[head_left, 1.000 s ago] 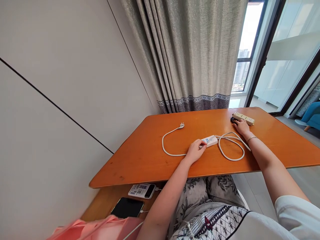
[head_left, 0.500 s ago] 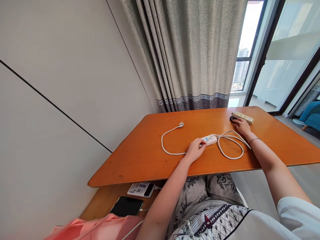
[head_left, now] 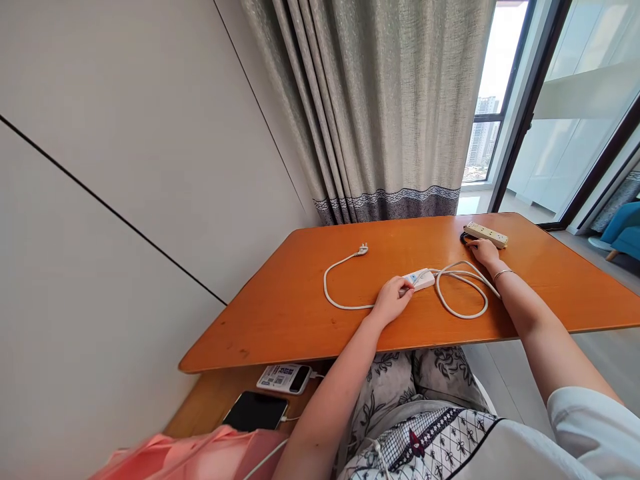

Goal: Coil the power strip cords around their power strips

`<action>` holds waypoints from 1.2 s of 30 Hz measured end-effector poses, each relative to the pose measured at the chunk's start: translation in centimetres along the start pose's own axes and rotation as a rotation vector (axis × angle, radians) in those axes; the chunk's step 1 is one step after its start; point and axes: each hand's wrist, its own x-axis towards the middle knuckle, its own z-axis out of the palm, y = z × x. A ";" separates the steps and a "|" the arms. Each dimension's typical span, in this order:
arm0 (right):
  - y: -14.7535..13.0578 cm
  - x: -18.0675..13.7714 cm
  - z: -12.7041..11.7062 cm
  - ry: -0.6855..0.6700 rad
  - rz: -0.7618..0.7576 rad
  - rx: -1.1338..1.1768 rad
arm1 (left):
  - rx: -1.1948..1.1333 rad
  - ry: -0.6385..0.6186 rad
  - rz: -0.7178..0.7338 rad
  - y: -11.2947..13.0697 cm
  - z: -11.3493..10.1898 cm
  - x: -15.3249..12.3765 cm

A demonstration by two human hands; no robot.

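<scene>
My left hand [head_left: 394, 298] is closed around the near-left end of a white power strip [head_left: 423, 278] on the table. The strip's white cord runs left and ends in a white plug [head_left: 363, 249] with its prongs up. Off the strip's right end, a white cable [head_left: 463, 316] lies in loose loops. Farther back on the right, my right hand [head_left: 484, 251] reaches to a cream power strip [head_left: 486, 235]. Its fingers are bent onto the black cord [head_left: 465, 238] at that strip's left end; the fingertips are partly hidden.
The orange wooden table [head_left: 280, 287] has a lower shelf at left holding a white power bank [head_left: 283, 378] and a black phone [head_left: 256, 411], both with cables attached. A pink bag [head_left: 210, 457] sits at the lower left. A curtain [head_left: 395, 107] hangs behind the table.
My right hand and forearm have shifted very slightly left. My left hand stays on the white power strip, and both strips lie where they were.
</scene>
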 end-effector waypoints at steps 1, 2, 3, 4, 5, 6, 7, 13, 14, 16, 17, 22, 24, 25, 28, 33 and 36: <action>-0.1 0.1 0.0 0.000 0.016 0.001 | -0.001 0.003 0.003 0.0 0.0 0.0; -0.1 0.3 -0.1 0.000 0.029 0.001 | -0.001 0.007 0.006 -0.1 0.0 0.0; -0.2 0.4 -0.1 0.003 0.041 -0.001 | 0.001 0.009 0.008 -0.1 0.1 0.0; -0.2 0.5 -0.1 0.005 0.050 -0.005 | 0.004 0.010 0.009 -0.1 0.1 0.0; -0.2 0.6 -0.1 0.004 0.055 -0.011 | 0.008 0.009 0.011 -0.1 0.1 0.0; -0.2 0.7 0.0 0.000 0.057 -0.018 | 0.010 0.008 0.015 -0.1 0.2 0.0; -0.2 0.8 0.0 -0.008 0.054 -0.026 | 0.011 0.006 0.018 -0.1 0.2 0.0; -0.1 1.3 -0.1 -0.056 0.033 -0.069 | 0.029 0.000 0.022 0.0 0.4 -0.1; -0.1 1.3 -0.1 -0.056 0.036 -0.076 | 0.032 -0.003 0.021 0.0 0.5 -0.1; -0.2 1.2 -0.1 -0.057 0.044 -0.090 | 0.036 -0.009 0.021 0.0 0.5 -0.1; -0.3 1.2 0.0 -0.058 0.048 -0.097 | 0.037 -0.009 0.022 0.1 0.5 -0.1; -0.6 1.4 0.3 -0.073 0.061 -0.127 | 0.040 -0.001 0.025 0.1 0.6 -0.1; -0.6 1.6 0.4 -0.089 0.069 -0.130 | 0.042 -0.006 0.020 0.1 0.6 -0.1; -0.5 1.8 0.4 -0.099 0.075 -0.129 | 0.043 -0.009 0.018 0.1 0.6 -0.1; -0.2 2.4 0.4 -0.142 0.094 -0.122 | 0.049 -0.011 0.019 0.0 0.6 -0.2; 0.4 3.7 0.3 -0.219 0.109 -0.119 | 0.058 -0.006 0.019 0.0 0.7 -0.3; 0.7 4.3 0.4 -0.246 0.111 -0.116 | 0.060 -0.004 0.021 0.0 0.8 -0.3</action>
